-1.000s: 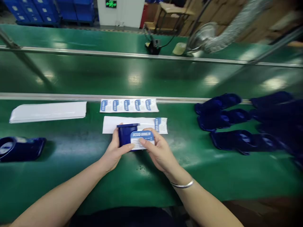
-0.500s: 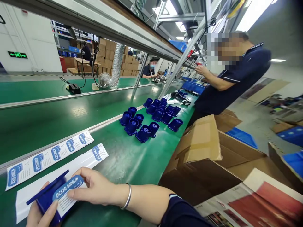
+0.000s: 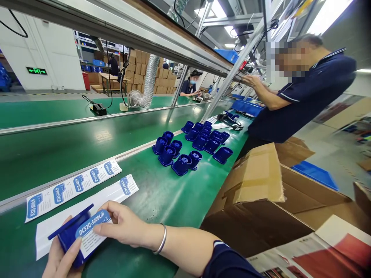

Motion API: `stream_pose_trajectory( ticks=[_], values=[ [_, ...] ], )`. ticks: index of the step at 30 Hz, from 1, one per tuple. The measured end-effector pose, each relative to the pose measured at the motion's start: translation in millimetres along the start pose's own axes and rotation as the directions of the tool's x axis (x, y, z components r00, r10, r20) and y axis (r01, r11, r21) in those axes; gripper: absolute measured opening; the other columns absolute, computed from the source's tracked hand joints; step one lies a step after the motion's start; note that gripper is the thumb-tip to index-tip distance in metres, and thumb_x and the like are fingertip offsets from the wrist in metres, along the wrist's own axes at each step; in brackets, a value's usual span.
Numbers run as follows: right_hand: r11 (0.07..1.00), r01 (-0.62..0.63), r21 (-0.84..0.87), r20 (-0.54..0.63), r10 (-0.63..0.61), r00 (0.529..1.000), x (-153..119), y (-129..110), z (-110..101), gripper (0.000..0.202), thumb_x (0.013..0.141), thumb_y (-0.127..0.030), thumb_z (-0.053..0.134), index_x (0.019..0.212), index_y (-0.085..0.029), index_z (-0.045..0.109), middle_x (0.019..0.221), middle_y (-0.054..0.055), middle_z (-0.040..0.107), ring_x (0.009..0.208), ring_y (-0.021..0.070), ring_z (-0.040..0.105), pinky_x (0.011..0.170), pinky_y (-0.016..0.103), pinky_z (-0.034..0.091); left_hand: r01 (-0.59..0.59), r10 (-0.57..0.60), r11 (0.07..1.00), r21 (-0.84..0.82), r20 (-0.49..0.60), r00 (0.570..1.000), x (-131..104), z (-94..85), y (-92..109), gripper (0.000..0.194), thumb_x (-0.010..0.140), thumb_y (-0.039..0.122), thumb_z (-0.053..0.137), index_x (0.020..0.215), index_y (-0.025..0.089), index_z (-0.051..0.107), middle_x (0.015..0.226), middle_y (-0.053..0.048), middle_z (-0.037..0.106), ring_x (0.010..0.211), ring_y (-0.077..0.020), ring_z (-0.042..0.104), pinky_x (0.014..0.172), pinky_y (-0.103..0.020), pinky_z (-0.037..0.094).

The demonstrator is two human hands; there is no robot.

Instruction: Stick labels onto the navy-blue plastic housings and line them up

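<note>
A dark blue plastic part (image 3: 68,235) is tilted at the lower left, with my left hand (image 3: 62,256) wrapped round its lower side. On its face lies a white and blue label (image 3: 94,237) printed DC52Q-5000L/H. My right hand (image 3: 124,224) pinches the label's right end between thumb and fingers, against the part. Beneath both hands is a white backing sheet (image 3: 52,235) with one label at its far end. Beyond it a strip of several labels (image 3: 74,185) lies flat. Several blue parts (image 3: 181,165) stand grouped on the green bench.
An open cardboard box (image 3: 257,177) stands right of the bench (image 3: 150,193), near a blue tray (image 3: 314,173). A person in dark blue (image 3: 313,92) stands beyond it. A metal post (image 3: 228,85) rises behind the parts; a black device (image 3: 230,121) lies past them.
The whole view has shifted, so bench, parts and hands appear farther right. Both hands keep their hold on the part and label. The standing person's hands have moved slightly.
</note>
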State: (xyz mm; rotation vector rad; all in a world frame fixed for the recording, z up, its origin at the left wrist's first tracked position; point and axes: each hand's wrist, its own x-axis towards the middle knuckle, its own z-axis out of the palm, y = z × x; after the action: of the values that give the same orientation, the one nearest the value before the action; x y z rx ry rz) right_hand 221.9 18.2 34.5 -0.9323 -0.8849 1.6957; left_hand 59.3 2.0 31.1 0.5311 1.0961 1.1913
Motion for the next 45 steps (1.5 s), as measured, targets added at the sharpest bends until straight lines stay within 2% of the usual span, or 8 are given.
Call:
stream_pose_trajectory(
  ticks=[5,10,17,22,28,36,40,45],
  values=[
    [1.000,0.018,0.010,0.000,-0.018,1.000,0.5,-0.3,-0.7,0.063,0.049,-0.049,0.100,0.091,-0.021,0.062,0.083,-0.005,0.064,0.075,0.0115,0.057,0.079,0.030,0.046,-0.003,0.003,1.000,0.011,-0.001,1.000,4.8,-7.7,-4.0,0.077,0.064,0.029,0.090,0.134,0.040,0.061,0.150,0.008,0.057,0.155,-0.0357,0.027,0.119,-0.042,0.046],
    [0.987,0.148,-0.057,-0.012,-0.149,0.989,4.0,-7.0,-4.1,0.057,0.059,-0.055,0.094,0.091,-0.022,0.059,0.079,-0.005,0.059,0.071,0.0113,0.055,0.069,0.028,0.047,-0.013,0.013,0.999,0.046,0.006,1.000,6.3,-9.3,-3.6,0.073,0.069,0.031,0.087,0.135,0.042,0.059,0.151,0.007,0.056,0.156,-0.0344,0.026,0.119,-0.045,0.046],
    [0.899,0.325,-0.293,0.052,-0.324,0.945,-8.2,-12.8,-10.7,0.040,0.087,-0.058,0.071,0.100,-0.024,0.056,0.083,-0.001,0.058,0.077,0.0153,0.056,0.072,0.031,0.048,-0.040,0.046,0.997,-0.059,0.106,0.993,-5.1,-2.7,-10.1,0.069,0.075,0.036,0.086,0.138,0.028,0.059,0.145,-0.007,0.063,0.144,-0.0369,0.047,0.121,-0.054,0.041],
    [0.828,0.337,-0.448,0.088,-0.334,0.938,-19.9,-12.1,-17.8,0.030,0.096,-0.049,0.062,0.108,-0.022,0.056,0.089,0.002,0.058,0.080,0.0169,0.056,0.076,0.033,0.046,-0.009,0.021,0.996,-0.093,0.137,0.990,-10.6,-2.4,-14.5,0.071,0.071,0.033,0.090,0.133,0.022,0.058,0.136,-0.012,0.068,0.133,-0.0337,0.059,0.117,-0.052,0.043],
    [0.697,0.380,-0.608,0.138,-0.379,0.915,-28.4,-14.2,-18.3,0.024,0.099,-0.045,0.059,0.091,-0.023,0.053,0.080,-0.002,0.052,0.072,0.0152,0.049,0.069,0.030,0.041,0.008,0.013,0.994,-0.105,0.200,0.980,-15.8,-3.0,-16.3,0.066,0.077,0.028,0.086,0.134,0.023,0.054,0.139,-0.010,0.066,0.132,-0.0305,0.060,0.112,-0.048,0.047],
    [0.570,0.429,-0.701,0.177,-0.443,0.879,-32.5,-17.6,-15.1,0.028,0.098,-0.045,0.058,0.081,-0.023,0.050,0.072,-0.003,0.049,0.066,0.0146,0.046,0.062,0.029,0.038,0.020,0.000,0.997,-0.081,0.236,0.972,-18.1,0.7,-15.2,0.061,0.075,0.026,0.088,0.127,0.020,0.057,0.139,-0.010,0.065,0.133,-0.0298,0.059,0.114,-0.047,0.045],
    [0.544,0.415,-0.729,0.172,-0.441,0.881,-34.0,-18.5,-14.9,0.029,0.096,-0.045,0.059,0.079,-0.023,0.050,0.071,-0.002,0.050,0.065,0.0155,0.046,0.062,0.031,0.037,-0.001,0.016,0.998,-0.059,0.252,0.967,-17.2,1.0,-15.9,0.060,0.075,0.025,0.087,0.127,0.021,0.059,0.135,-0.008,0.069,0.131,-0.0289,0.061,0.115,-0.046,0.045],
    [0.576,0.353,-0.738,0.108,-0.415,0.903,-35.0,-19.7,-10.0,0.027,0.095,-0.044,0.059,0.077,-0.027,0.049,0.073,0.001,0.050,0.069,0.0208,0.047,0.067,0.038,0.040,-0.001,0.000,1.000,0.006,0.216,0.976,-24.7,7.3,-8.5,0.057,0.077,0.029,0.085,0.129,0.025,0.062,0.129,0.000,0.072,0.134,-0.0305,0.058,0.118,-0.046,0.044]
  ],
)
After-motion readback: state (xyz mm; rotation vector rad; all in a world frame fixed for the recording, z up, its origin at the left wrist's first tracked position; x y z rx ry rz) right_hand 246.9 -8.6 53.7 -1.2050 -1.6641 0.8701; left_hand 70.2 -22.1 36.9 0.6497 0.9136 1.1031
